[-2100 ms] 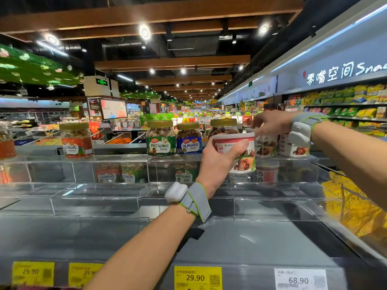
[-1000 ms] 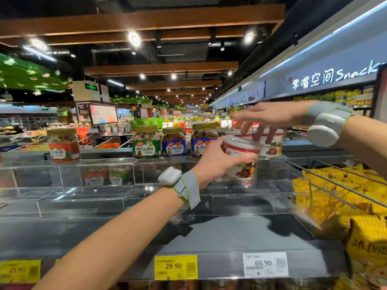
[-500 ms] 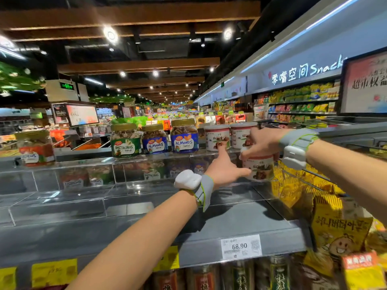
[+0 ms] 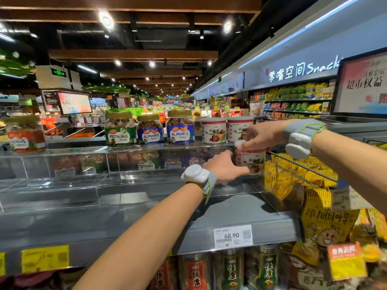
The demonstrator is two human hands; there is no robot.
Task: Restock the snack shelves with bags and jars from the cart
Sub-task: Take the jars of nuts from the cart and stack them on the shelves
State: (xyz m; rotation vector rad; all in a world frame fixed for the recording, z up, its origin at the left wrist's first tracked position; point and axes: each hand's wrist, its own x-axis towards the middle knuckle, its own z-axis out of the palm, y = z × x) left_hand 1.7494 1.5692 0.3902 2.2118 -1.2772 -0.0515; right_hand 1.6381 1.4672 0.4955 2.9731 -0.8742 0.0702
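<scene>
Right hand [image 4: 262, 136] atop lidded nut tub [image 4: 251, 162]

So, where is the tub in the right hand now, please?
Head view, right of centre: the tub is at the clear step below two matching tubs, left of the yellow bags.

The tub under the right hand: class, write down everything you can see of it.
The tub is a round white container, plastic or card by its look, with a red band near the top and a label showing dark writing and brown nuts. It is upright on the clear step below two matching tubs, next to yellow bags. The right hand grips its white lid from above; the left hand rests against its lower left side.
</scene>
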